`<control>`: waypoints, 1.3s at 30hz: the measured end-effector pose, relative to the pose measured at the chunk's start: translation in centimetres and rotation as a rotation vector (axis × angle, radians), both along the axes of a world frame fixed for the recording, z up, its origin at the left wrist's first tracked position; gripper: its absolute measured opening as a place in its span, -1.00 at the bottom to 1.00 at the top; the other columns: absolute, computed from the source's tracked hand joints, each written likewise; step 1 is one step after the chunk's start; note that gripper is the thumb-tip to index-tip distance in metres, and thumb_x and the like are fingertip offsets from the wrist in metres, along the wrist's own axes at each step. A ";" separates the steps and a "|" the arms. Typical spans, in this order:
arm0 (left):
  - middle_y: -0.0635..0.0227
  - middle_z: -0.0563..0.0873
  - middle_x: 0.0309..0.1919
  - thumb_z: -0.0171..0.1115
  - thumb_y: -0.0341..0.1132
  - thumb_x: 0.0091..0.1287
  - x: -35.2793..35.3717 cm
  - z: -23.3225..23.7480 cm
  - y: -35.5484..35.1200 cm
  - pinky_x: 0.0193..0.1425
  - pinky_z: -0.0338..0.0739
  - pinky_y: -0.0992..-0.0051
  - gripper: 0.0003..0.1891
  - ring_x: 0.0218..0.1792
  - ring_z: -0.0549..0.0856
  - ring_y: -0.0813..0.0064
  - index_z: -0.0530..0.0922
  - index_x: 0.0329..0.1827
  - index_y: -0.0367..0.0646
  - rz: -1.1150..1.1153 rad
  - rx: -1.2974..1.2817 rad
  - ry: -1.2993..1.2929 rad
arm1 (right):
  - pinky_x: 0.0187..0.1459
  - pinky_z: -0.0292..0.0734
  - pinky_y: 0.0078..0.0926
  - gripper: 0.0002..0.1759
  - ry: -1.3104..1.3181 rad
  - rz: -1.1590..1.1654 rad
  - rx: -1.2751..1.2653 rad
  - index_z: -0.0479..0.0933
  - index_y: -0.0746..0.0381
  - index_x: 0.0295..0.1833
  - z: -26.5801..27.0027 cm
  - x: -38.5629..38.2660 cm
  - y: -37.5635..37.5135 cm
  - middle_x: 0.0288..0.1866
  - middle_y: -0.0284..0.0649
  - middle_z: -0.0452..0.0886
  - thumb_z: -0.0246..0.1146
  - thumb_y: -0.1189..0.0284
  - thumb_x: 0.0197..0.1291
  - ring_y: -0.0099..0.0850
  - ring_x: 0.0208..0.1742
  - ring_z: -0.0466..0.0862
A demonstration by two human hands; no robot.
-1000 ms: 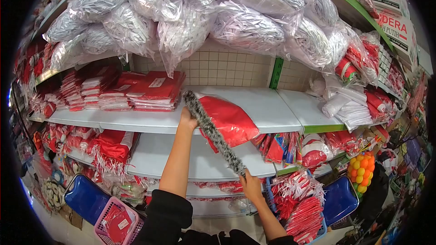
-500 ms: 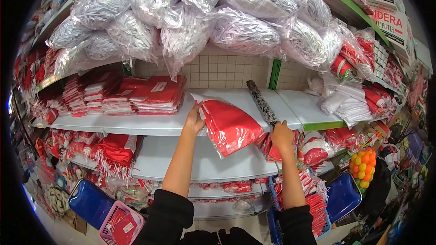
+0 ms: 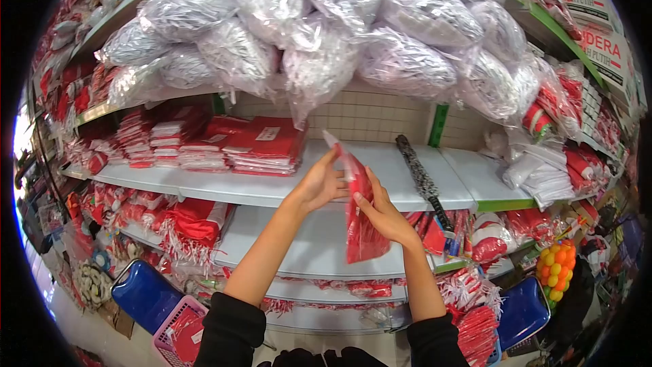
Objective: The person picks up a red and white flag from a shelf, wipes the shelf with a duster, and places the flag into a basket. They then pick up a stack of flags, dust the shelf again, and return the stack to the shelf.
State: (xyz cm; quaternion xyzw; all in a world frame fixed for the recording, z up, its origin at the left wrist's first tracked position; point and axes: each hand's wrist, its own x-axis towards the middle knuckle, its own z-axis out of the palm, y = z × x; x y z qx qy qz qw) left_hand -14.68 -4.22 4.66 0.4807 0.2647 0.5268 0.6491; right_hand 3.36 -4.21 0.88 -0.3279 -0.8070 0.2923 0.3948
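Observation:
A flat red packet in clear plastic (image 3: pixel 363 234), seemingly folded cloth, is tilted nearly edge-on in front of the middle shelf. My left hand (image 3: pixel 318 182) has it near its upper corner, with the lower fingers spread along its side. On the packet's right side, my right hand (image 3: pixel 384 214) grips it, thumb on the near face and fingers behind. A grey fluffy duster with a black handle (image 3: pixel 421 175) lies across the shelf to the right, touched by neither hand.
Stacks of red packets (image 3: pixel 266 144) sit on the middle shelf (image 3: pixel 272 189) at left. Bulging bags of white strips (image 3: pixel 326 61) overhang from above. White rolled packets (image 3: pixel 540 170) lie at right. Below stand a pink basket (image 3: pixel 178 319) and blue chairs (image 3: pixel 146 295).
My right hand has let go of the duster and taken hold of the packet. The packet has turned from facing me to nearly edge-on. The view has shifted slightly left.

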 end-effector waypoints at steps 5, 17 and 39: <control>-0.20 0.24 0.27 -0.39 0.39 0.29 -1.4 2.4 -3.7 0.24 0.36 0.17 -0.13 0.21 0.43 0.10 -0.14 0.48 -0.07 0.158 0.043 0.205 | 0.38 0.03 -0.26 -0.12 0.320 0.202 -0.028 -0.25 0.28 0.47 1.2 -4.4 -0.9 0.42 0.08 0.00 0.06 0.07 0.29 -0.09 0.43 0.09; 0.24 0.51 0.15 -0.07 -0.01 0.41 -13.5 -1.5 -8.4 0.26 0.28 0.32 -0.49 0.21 0.41 0.47 0.36 0.28 -0.16 0.545 0.144 0.369 | 0.04 0.50 -0.37 -0.62 1.173 0.333 -0.867 0.42 0.29 0.10 -0.2 -8.1 -2.1 -0.01 -0.19 0.59 0.13 0.32 0.23 -0.34 -0.03 0.61; 0.06 0.68 -0.27 0.31 -0.25 0.03 -27.2 -0.9 3.2 0.05 0.47 0.28 -0.58 0.01 0.52 0.03 0.59 -0.03 -0.25 1.173 0.489 1.408 | 0.19 0.25 -0.06 -0.66 0.002 -0.221 0.273 0.56 0.21 0.00 1.3 -24.9 7.9 0.07 -0.08 0.53 0.17 0.28 0.16 -0.05 0.14 0.45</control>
